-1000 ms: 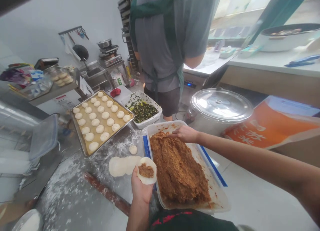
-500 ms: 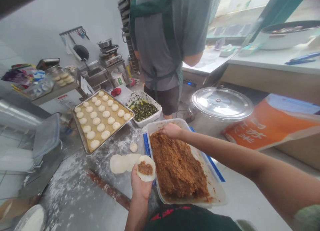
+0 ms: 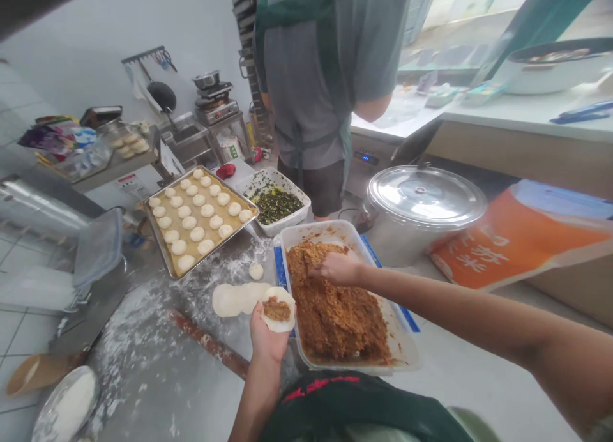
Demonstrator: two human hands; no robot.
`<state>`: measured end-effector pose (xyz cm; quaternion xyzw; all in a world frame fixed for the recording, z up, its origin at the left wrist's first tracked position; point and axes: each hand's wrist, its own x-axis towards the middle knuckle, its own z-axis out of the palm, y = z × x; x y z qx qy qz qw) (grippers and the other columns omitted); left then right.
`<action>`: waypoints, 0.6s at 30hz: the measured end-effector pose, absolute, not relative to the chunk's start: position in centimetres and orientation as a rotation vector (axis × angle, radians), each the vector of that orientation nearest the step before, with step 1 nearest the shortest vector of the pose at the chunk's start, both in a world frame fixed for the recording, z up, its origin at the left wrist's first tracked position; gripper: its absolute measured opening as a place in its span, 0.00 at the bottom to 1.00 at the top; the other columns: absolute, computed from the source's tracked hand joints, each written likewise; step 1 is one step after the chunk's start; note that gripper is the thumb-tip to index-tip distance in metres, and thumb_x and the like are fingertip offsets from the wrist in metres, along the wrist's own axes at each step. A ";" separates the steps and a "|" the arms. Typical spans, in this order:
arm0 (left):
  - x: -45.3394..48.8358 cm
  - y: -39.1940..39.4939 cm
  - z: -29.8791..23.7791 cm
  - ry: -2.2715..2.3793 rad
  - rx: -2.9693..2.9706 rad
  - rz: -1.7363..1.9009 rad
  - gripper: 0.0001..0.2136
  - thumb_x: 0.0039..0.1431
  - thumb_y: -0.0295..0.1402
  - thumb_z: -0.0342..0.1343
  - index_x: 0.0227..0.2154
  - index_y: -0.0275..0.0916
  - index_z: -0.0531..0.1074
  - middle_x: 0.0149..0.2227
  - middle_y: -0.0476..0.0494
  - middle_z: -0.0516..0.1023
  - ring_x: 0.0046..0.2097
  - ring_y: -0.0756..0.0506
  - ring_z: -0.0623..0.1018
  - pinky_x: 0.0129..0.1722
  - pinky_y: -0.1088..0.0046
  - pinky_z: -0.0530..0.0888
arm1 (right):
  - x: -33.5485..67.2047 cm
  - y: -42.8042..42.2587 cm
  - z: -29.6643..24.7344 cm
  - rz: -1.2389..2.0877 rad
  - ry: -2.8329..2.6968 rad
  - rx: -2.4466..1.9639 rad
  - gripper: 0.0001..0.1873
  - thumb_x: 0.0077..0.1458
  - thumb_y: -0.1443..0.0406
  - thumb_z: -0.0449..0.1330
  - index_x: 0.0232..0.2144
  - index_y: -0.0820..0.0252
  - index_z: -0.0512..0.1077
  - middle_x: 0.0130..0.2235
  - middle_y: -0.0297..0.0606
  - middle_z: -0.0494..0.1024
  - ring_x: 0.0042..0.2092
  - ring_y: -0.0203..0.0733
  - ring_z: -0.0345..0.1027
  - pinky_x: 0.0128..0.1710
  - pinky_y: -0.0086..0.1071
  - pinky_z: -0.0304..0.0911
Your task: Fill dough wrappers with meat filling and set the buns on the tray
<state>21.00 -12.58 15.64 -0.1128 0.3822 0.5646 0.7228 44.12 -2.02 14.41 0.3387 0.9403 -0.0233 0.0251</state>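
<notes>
My left hand (image 3: 269, 337) holds a round dough wrapper (image 3: 288, 323) on its fingers, thumb at the edge; a lump of brown filling (image 3: 276, 309) lies in its middle. My right hand (image 3: 339, 269) is curled down into the brown minced filling (image 3: 342, 324) in a clear plastic tub (image 3: 407, 356), its fingertips sunk out of sight. Beside the tub, a row of overlapping flat dough wrappers (image 3: 230, 300) lies on the floured table. A small round dough piece (image 3: 256, 272) sits just beyond them.
A tray (image 3: 172, 269) of several round filled buns stands at the back left, beside a white tub (image 3: 287, 223) of chopped greens. A rolling pin (image 3: 211, 343) and a bowl of flour (image 3: 67, 407) are nearer. A lidded steel pot (image 3: 424, 199) stands right; a co-worker (image 3: 306, 91) stands ahead.
My right hand has drawn back from the tub's far end toward its middle, still in the filling. My left hand keeps the filled wrapper in about the same place. The view has shifted slightly.
</notes>
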 end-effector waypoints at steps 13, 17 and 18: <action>20.4 -12.1 16.6 0.907 -0.253 1.300 0.11 0.52 0.35 0.46 0.31 0.35 0.72 0.32 0.40 0.76 0.37 0.42 0.75 0.40 0.57 0.70 | 45.3 -6.0 16.2 -0.851 2.796 1.151 0.16 0.51 0.69 0.50 0.39 0.53 0.73 0.33 0.34 0.77 0.32 0.35 0.69 0.31 0.25 0.57; 21.3 -11.6 16.4 0.896 -0.230 1.274 0.14 0.53 0.37 0.45 0.32 0.33 0.71 0.33 0.38 0.75 0.37 0.42 0.75 0.38 0.60 0.70 | 45.0 -7.7 18.0 -1.394 2.797 1.269 0.18 0.56 0.62 0.46 0.43 0.59 0.71 0.36 0.37 0.76 0.34 0.37 0.68 0.33 0.27 0.60; 21.7 -11.5 16.5 0.882 -0.217 1.253 0.14 0.53 0.37 0.45 0.32 0.33 0.71 0.34 0.37 0.75 0.36 0.42 0.75 0.38 0.60 0.70 | 44.7 -8.2 18.7 -1.457 2.799 1.318 0.19 0.57 0.60 0.46 0.43 0.60 0.70 0.36 0.38 0.76 0.34 0.38 0.67 0.34 0.28 0.60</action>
